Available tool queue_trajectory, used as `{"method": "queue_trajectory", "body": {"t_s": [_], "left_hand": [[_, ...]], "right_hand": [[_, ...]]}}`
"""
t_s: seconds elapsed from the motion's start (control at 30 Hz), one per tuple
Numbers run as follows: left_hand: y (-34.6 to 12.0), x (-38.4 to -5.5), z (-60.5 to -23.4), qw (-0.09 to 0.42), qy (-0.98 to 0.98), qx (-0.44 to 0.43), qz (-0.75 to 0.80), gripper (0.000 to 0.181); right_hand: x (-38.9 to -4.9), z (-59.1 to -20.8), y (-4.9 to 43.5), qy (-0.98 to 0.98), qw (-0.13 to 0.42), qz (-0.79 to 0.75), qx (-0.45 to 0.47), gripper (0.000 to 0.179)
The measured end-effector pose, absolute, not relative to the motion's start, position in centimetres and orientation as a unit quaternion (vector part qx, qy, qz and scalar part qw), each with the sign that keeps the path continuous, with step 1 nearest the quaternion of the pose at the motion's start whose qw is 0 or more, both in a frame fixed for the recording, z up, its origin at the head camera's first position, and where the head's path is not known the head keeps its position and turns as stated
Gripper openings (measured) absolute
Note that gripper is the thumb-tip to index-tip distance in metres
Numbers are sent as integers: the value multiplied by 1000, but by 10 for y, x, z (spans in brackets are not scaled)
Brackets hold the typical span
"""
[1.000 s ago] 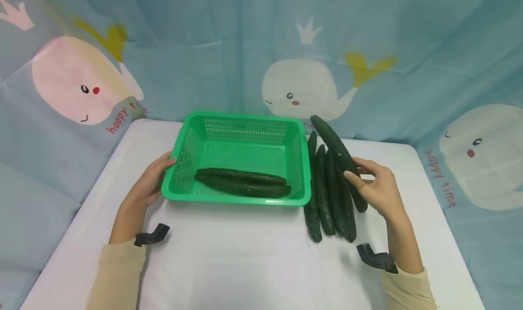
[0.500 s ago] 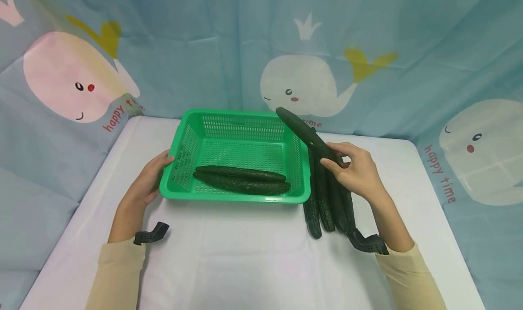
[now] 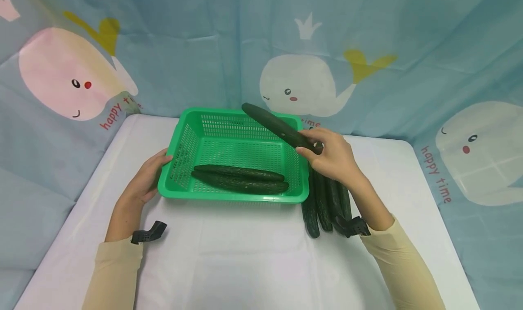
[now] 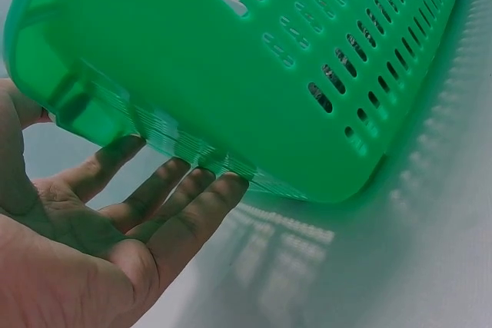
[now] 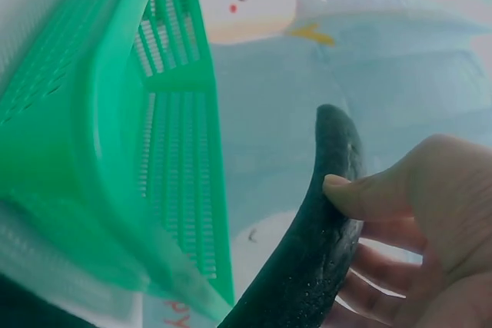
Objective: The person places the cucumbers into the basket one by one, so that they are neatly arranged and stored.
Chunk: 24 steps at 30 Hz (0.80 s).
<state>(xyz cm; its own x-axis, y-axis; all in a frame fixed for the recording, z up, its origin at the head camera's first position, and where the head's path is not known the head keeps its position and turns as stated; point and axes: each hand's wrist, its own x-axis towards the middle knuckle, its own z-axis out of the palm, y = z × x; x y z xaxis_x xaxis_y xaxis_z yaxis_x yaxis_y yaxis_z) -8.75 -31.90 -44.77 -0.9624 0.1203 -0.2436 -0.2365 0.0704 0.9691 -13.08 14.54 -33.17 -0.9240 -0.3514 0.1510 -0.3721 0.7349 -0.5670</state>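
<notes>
My right hand (image 3: 333, 158) pinches a long dark green cucumber (image 3: 271, 123) near one end, thumb on one side and fingers on the other. The cucumber slants up to the left over the back right part of a green plastic basket (image 3: 233, 198). Two more cucumbers (image 3: 241, 183) lie side by side inside, along the basket's near wall. My left hand (image 3: 147, 176) holds the basket's left end. Its thumb hooks over the rim, and in the left wrist view the fingertips (image 4: 231, 183) press against the outer wall.
Several cucumbers (image 3: 323, 205) lie in a row just right of the basket, partly hidden under my right hand and wrist camera. The table has a white cover (image 3: 245, 264). A blue whale-print curtain (image 3: 184, 65) hangs behind it and along both sides.
My right hand has carried the cucumber leftward from above the row of cucumbers to over the basket. The left hand keeps its hold at the basket's left end.
</notes>
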Motion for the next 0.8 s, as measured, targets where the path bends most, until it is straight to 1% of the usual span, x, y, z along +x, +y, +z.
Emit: {"method": "queue_trajectory", "body": {"t_s": [0.37,0.6,0.8], "left_hand": [[-318,-87,-444,135,715,-47,684,72],[-317,-88,-443,131,716,-47,684,72],[-314,-87,-443,138,712,-45,687,73]], "right_hand": [[-146,-320,107,-931,-9,277,240,44],[-151,-320,86,-930,-40,260,255,44],[-153,-322,75,-930,-30,234,282,42]]}}
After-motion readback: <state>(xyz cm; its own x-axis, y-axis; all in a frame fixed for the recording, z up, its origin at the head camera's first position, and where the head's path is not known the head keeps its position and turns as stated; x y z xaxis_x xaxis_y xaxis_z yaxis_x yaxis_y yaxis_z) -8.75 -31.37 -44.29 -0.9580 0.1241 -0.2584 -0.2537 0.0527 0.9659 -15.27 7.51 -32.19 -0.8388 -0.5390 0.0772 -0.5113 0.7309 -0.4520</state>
